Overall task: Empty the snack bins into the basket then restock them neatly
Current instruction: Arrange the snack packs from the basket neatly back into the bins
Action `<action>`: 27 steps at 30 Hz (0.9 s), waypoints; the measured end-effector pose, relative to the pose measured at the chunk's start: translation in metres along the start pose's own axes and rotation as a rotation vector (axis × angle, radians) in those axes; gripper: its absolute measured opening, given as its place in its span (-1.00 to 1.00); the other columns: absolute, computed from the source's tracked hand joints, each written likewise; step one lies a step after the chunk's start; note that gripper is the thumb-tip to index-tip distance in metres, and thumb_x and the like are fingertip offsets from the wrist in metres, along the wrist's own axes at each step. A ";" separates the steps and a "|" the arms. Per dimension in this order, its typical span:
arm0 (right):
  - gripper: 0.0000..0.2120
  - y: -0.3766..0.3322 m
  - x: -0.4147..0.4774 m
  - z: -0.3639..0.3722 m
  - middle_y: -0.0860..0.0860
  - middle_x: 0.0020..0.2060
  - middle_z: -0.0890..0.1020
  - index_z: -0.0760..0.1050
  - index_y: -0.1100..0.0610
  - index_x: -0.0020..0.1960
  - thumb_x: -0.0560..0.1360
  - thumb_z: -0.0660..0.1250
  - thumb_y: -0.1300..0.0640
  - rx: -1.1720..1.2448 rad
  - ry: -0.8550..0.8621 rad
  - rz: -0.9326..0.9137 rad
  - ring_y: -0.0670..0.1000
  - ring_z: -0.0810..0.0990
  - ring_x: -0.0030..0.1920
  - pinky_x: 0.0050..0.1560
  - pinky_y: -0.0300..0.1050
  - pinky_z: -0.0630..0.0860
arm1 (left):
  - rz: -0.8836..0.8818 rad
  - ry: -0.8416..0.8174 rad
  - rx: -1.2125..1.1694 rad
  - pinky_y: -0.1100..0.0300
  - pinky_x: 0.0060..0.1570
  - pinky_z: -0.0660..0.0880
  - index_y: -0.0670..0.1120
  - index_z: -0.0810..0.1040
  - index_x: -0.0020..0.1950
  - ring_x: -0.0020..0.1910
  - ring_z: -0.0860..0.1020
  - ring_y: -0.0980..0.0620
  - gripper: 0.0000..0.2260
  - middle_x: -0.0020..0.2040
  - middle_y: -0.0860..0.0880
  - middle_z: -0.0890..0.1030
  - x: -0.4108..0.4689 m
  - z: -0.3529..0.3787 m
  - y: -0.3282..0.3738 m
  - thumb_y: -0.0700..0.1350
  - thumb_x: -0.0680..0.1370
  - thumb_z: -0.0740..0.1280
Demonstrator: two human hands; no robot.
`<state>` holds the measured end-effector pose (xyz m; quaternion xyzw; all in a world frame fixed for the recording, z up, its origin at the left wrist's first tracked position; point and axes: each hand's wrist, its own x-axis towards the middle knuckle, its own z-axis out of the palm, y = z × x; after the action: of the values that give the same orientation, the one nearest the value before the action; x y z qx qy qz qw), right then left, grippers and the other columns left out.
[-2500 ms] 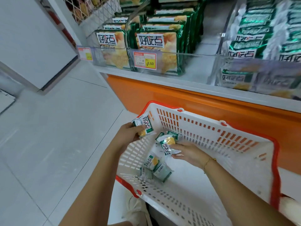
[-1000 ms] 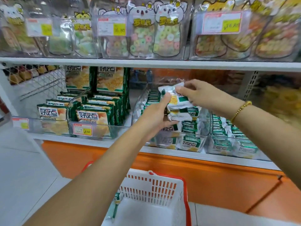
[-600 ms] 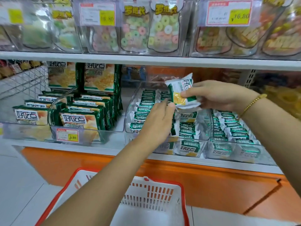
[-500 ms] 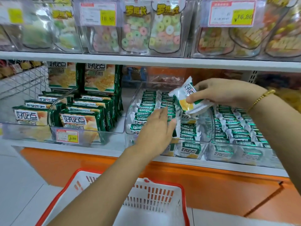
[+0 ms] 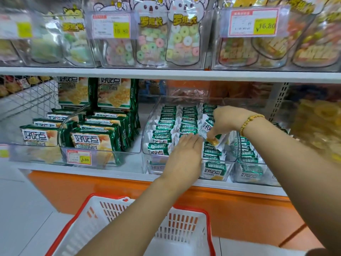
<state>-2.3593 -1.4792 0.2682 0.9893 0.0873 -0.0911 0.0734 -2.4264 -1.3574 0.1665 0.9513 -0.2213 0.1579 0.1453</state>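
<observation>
A clear plastic snack bin [image 5: 147, 133] on the lower shelf holds rows of small green-and-white snack packets [image 5: 162, 126]. My right hand [image 5: 227, 121] pinches one such packet [image 5: 207, 127] and holds it tilted over the right side of the bin. My left hand [image 5: 184, 154] lies flat, fingers together, against the packets in the bin's front middle, and hides some of them. The white basket with a red rim [image 5: 208, 215] stands on the floor below the shelf; its inside is mostly covered by my left arm.
A second clear bin [image 5: 258, 174] of the same packets stands to the right. Larger green cracker packs [image 5: 92, 139] fill bins to the left. An upper shelf [image 5: 166, 72] with candy bags hangs just above. The orange shelf base [image 5: 239, 209] is behind the basket.
My hands came up from the basket to the shelf with packets. The right hand has lowered its packet into the bin, and the left hand has settled onto the packet rows.
</observation>
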 end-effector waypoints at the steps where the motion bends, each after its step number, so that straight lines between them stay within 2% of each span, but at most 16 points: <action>1: -0.64 0.001 0.000 -0.001 0.02 -0.41 0.39 0.35 0.16 -0.36 0.41 0.43 -0.02 0.005 -0.002 0.001 -0.01 0.36 -0.42 -0.39 -0.15 0.37 | -0.011 -0.005 -0.011 0.13 0.46 0.05 -0.25 0.19 0.50 0.48 0.22 -0.13 -0.46 0.48 -0.19 0.28 -0.002 0.001 0.002 -0.30 0.53 0.25; 3: -0.62 0.003 -0.002 -0.004 0.01 -0.44 0.33 0.32 0.15 -0.39 0.42 0.41 -0.02 0.029 0.001 0.009 0.00 0.30 -0.44 -0.44 -0.17 0.30 | -0.050 -0.043 -0.038 0.19 0.47 0.01 -0.18 0.04 0.55 0.52 0.10 -0.06 -0.46 0.54 -0.13 0.15 -0.005 0.003 -0.001 -0.26 0.60 0.16; 7: -0.57 0.010 -0.004 -0.008 0.01 -0.45 0.27 0.27 0.14 -0.43 0.50 0.30 -0.03 0.064 0.039 0.015 -0.01 0.24 -0.46 -0.45 -0.19 0.23 | -0.049 -0.030 -0.077 0.21 0.45 0.03 -0.14 0.08 0.55 0.51 0.12 -0.04 -0.46 0.53 -0.11 0.17 -0.005 0.003 -0.005 -0.28 0.59 0.16; 9: -0.59 0.007 -0.006 -0.007 0.01 -0.44 0.29 0.27 0.13 -0.43 0.52 0.27 0.00 0.039 -0.011 0.012 -0.02 0.25 -0.45 -0.43 -0.20 0.23 | -0.040 -0.017 -0.076 0.24 0.45 0.03 -0.13 0.09 0.54 0.50 0.13 -0.02 -0.47 0.53 -0.09 0.18 -0.007 0.003 -0.005 -0.28 0.59 0.15; 14: -0.63 -0.006 -0.001 0.004 -0.02 -0.39 0.32 0.28 0.10 -0.40 0.50 0.34 0.05 -0.046 -0.125 -0.018 -0.05 0.30 -0.41 -0.35 -0.21 0.32 | -0.049 0.008 -0.107 0.24 0.44 0.04 -0.13 0.12 0.54 0.50 0.14 -0.02 -0.49 0.52 -0.08 0.20 -0.007 0.002 -0.004 -0.26 0.59 0.14; 16: -0.71 -0.003 0.004 0.008 -0.01 -0.37 0.36 0.36 0.13 -0.34 0.46 0.36 0.06 -0.041 -0.090 -0.038 -0.05 0.33 -0.39 -0.33 -0.21 0.36 | -0.049 0.007 -0.112 0.26 0.44 0.01 -0.13 0.12 0.53 0.50 0.14 0.00 -0.50 0.52 -0.07 0.20 -0.007 0.003 -0.006 -0.25 0.60 0.14; 18: -0.82 0.003 0.009 0.012 0.00 -0.34 0.39 0.44 0.19 -0.16 0.45 0.38 0.10 -0.022 -0.025 -0.074 -0.04 0.37 -0.35 -0.37 -0.24 0.35 | -0.050 0.003 -0.125 0.26 0.45 0.00 -0.14 0.13 0.53 0.50 0.14 -0.01 -0.50 0.52 -0.08 0.20 -0.007 0.005 -0.007 -0.24 0.59 0.14; 19: -0.81 0.006 0.011 0.014 0.01 -0.28 0.44 0.46 0.21 -0.04 0.46 0.38 0.11 -0.026 0.004 -0.093 -0.01 0.42 -0.29 -0.36 -0.22 0.39 | -0.049 0.001 -0.130 0.26 0.45 0.00 -0.14 0.13 0.53 0.50 0.14 -0.01 -0.50 0.52 -0.08 0.20 -0.007 0.005 -0.008 -0.25 0.59 0.15; 20: -0.73 0.009 0.013 0.015 0.05 -0.16 0.51 0.45 0.23 0.09 0.47 0.37 0.10 -0.038 0.024 -0.112 0.03 0.49 -0.17 -0.26 -0.17 0.47 | -0.048 -0.001 -0.132 0.26 0.45 0.01 -0.14 0.13 0.53 0.50 0.15 -0.01 -0.50 0.52 -0.08 0.21 -0.007 0.005 -0.008 -0.25 0.59 0.15; 21: -0.62 0.013 0.015 0.017 0.10 0.02 0.53 0.41 0.24 0.23 0.49 0.36 0.09 -0.054 0.035 -0.131 0.08 0.52 0.00 -0.08 -0.10 0.53 | -0.045 0.001 -0.130 0.26 0.45 0.01 -0.14 0.13 0.53 0.50 0.15 -0.01 -0.50 0.52 -0.08 0.21 -0.007 0.006 -0.008 -0.25 0.59 0.15; 23: -0.44 0.019 0.015 0.023 0.18 0.33 0.40 0.24 0.22 0.45 0.54 0.31 0.06 -0.072 0.025 -0.155 0.16 0.40 0.30 0.28 0.01 0.42 | -0.047 0.006 -0.129 0.26 0.45 0.02 -0.13 0.11 0.54 0.50 0.14 0.00 -0.49 0.52 -0.07 0.20 -0.007 0.006 -0.009 -0.25 0.60 0.14; 27: -0.31 0.025 0.016 0.043 0.20 0.48 0.22 -0.06 0.30 0.53 0.61 0.14 -0.07 -0.162 -0.074 -0.124 0.18 0.24 0.45 0.47 0.03 0.12 | -0.051 0.024 -0.123 0.27 0.45 0.01 -0.12 0.10 0.54 0.50 0.15 0.01 -0.51 0.52 -0.06 0.21 -0.006 0.006 -0.008 -0.22 0.62 0.11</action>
<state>-2.3466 -1.5078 0.2262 0.9687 0.1528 -0.1248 0.1505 -2.4260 -1.3501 0.1567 0.9440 -0.2044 0.1514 0.2101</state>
